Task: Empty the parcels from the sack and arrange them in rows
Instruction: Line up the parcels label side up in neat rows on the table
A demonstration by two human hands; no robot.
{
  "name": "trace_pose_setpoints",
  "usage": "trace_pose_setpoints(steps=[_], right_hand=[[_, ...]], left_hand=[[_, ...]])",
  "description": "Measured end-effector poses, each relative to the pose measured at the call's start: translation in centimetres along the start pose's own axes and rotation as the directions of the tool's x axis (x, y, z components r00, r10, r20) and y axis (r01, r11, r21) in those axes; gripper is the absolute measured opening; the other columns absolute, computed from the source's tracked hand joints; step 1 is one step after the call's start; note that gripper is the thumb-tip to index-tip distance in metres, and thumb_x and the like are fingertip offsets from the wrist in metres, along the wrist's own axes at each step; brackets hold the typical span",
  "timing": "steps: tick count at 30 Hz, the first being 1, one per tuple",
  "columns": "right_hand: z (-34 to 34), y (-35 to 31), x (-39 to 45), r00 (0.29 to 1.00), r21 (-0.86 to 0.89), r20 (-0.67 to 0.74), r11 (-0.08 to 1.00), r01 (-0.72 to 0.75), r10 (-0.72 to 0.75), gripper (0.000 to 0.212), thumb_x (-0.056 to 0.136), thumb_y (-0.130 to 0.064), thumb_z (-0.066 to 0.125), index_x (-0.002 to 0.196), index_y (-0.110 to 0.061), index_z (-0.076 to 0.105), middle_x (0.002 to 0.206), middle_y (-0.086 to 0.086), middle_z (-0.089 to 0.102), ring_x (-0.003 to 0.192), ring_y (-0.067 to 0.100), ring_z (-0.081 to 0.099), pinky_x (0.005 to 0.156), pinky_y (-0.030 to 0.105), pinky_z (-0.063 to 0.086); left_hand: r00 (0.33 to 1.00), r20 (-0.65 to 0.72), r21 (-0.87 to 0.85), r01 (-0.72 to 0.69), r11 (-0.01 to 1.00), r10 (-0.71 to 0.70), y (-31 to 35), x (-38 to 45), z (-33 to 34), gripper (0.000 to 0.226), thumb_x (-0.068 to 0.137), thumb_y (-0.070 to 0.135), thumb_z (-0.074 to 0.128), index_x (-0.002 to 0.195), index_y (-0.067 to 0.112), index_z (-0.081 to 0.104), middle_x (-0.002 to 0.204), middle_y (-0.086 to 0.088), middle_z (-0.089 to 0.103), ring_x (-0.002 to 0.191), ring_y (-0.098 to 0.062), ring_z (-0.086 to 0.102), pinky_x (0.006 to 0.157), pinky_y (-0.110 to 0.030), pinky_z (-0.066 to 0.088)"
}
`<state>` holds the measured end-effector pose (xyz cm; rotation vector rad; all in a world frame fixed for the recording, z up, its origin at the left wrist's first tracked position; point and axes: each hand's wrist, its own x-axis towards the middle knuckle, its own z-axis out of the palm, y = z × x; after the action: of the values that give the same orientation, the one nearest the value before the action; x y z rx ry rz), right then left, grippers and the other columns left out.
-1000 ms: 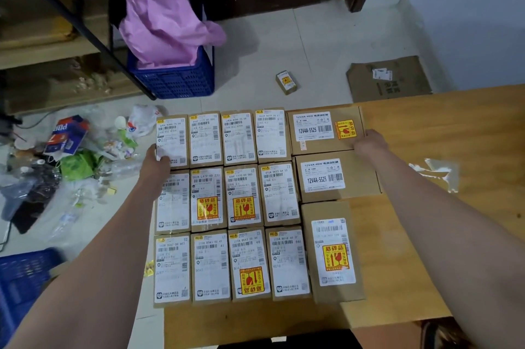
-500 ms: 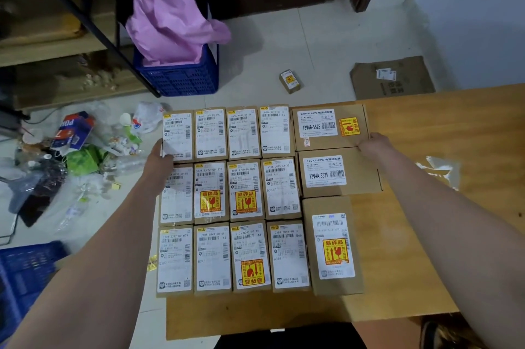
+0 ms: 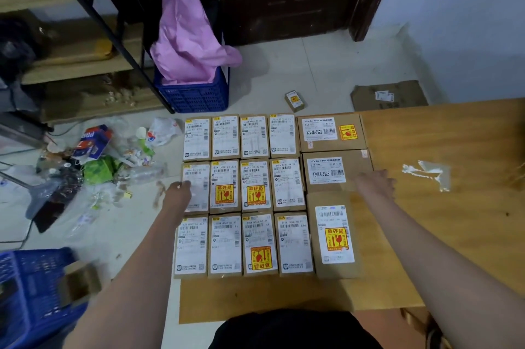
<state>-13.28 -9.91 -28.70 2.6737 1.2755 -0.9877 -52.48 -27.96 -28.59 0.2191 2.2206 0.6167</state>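
In the head view I see a wooden table [image 3: 443, 235] with the parcels [image 3: 255, 186] lying flat on it, labels up, in three rows. Each row has four narrow parcels side by side, touching or almost touching, and one wider box at the right end. The wide box of the far row [image 3: 331, 132] and the wide box of the middle row [image 3: 336, 171] lie crosswise, and the near wide box [image 3: 335, 235] lies lengthwise and overlaps the near edge of the middle one a little.

My left hand [image 3: 179, 191] rests at the left end of the middle row, on the outer edge of the leftmost middle parcel [image 3: 199, 178]. Its fingers are bent over that edge and touch the label; if they really pinch the parcel I cannot tell. My right hand [image 3: 375, 182] lies at the right end of the same row, fingers rather straight, touching the near right corner of the wide box there and holding nothing.

On the floor past the table stands a blue crate [image 3: 196, 95] with a pink sack [image 3: 187, 33] hanging out of it. One small parcel [image 3: 294, 100] lies alone on the floor near it, and a flat cardboard piece [image 3: 389, 95] lies by the wall. To the left there is a heap of rubbish [image 3: 93, 161], and a second blue crate [image 3: 31, 292] stands at the near left.
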Motion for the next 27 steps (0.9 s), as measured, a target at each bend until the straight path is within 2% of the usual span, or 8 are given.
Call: trace_pose_setpoints(steps=[4,7,12,14,16,19,23,27], right_hand=[[0.1,0.3,-1.8,0.999,0.014,0.033,0.999,0.040,-0.040,0.074,0.089,-0.028,0.058,0.149,-0.004,0.022,0.149,0.022,0.030,0.134,0.040,0.036,0.111,0.047,0.031],[-1.3,0.2,-1.0,0.994,0.037,0.111,0.999,0.021,-0.025,0.082,0.084,-0.031,0.067,0.148,-0.003,0.025,0.150,0.019,0.032,0.135,0.036,0.037,0.110,0.045,0.036],[-2.4,0.6,0.2,0.960,0.043,0.260,0.994,0.098,-0.106,0.060,0.090,-0.027,0.061,0.142,-0.003,0.043,0.139,0.016,0.050,0.124,0.034,0.051,0.094,0.035,0.046],[-2.3,0.7,0.2,0.953,0.065,0.281,0.992,0.104,-0.118,0.063,0.085,-0.028,0.063,0.141,-0.004,0.046,0.137,0.014,0.053,0.122,0.034,0.053,0.094,0.036,0.045],[-2.2,1.0,0.2,0.945,0.092,0.304,0.991,0.094,-0.118,0.075,0.075,-0.033,0.065,0.142,-0.006,0.043,0.139,0.013,0.052,0.124,0.033,0.051,0.099,0.038,0.045],[-2.0,1.5,-0.3,0.959,0.107,0.265,0.992,0.072,-0.098,0.079,0.080,-0.031,0.067,0.146,-0.005,0.031,0.144,0.014,0.043,0.129,0.034,0.045,0.103,0.041,0.043],[-1.2,3.0,-2.5,0.990,0.005,0.106,0.996,0.090,-0.090,0.061,0.088,-0.026,0.059,0.141,-0.002,0.042,0.138,0.014,0.045,0.128,0.035,0.042,0.101,0.042,0.043],[-0.1,4.5,-5.6,0.964,0.017,0.253,0.997,0.074,-0.076,0.019,0.090,-0.016,0.051,0.101,-0.003,0.061,0.101,0.011,0.062,0.088,0.031,0.058,0.072,0.035,0.047]], left_hand=[[0.999,-0.035,-0.002,-0.014,1.000,0.014,-0.6,-2.1,0.5,0.054,0.101,0.026,0.041,0.149,0.004,0.030,0.147,-0.019,0.041,0.129,-0.038,0.044,0.093,-0.038,0.037],[1.000,-0.031,0.007,-0.003,1.000,0.003,-1.0,-2.3,0.4,0.054,0.102,0.024,0.040,0.149,0.002,0.028,0.152,-0.016,0.035,0.134,-0.037,0.039,0.102,-0.043,0.036],[1.000,-0.016,0.009,-0.008,1.000,0.008,-2.3,-1.7,0.5,0.053,0.101,0.023,0.039,0.151,0.007,0.030,0.150,-0.015,0.040,0.131,-0.035,0.042,0.093,-0.039,0.036],[1.000,-0.005,-0.005,-0.013,1.000,0.013,-2.6,-1.6,0.8,0.054,0.101,0.023,0.038,0.152,0.009,0.028,0.151,-0.013,0.038,0.132,-0.034,0.041,0.093,-0.040,0.035],[1.000,0.010,-0.017,-0.010,1.000,0.010,-2.7,-1.6,0.9,0.056,0.101,0.024,0.038,0.154,0.012,0.024,0.156,-0.011,0.031,0.137,-0.035,0.036,0.102,-0.045,0.035],[1.000,0.008,-0.017,-0.022,1.000,0.023,-2.8,-1.9,0.6,0.057,0.101,0.025,0.039,0.155,0.014,0.022,0.157,-0.011,0.029,0.137,-0.036,0.036,0.105,-0.046,0.035],[0.998,-0.046,0.006,0.038,0.999,-0.038,-3.9,-2.8,0.1,0.058,0.099,0.027,0.040,0.152,0.008,0.026,0.151,-0.018,0.036,0.130,-0.039,0.043,0.095,-0.042,0.040],[0.996,-0.041,0.004,0.085,0.996,-0.085,-6.0,-3.9,-0.6,0.049,0.099,0.032,0.040,0.132,-0.002,0.052,0.134,-0.024,0.055,0.122,-0.040,0.054,0.097,-0.043,0.049]])
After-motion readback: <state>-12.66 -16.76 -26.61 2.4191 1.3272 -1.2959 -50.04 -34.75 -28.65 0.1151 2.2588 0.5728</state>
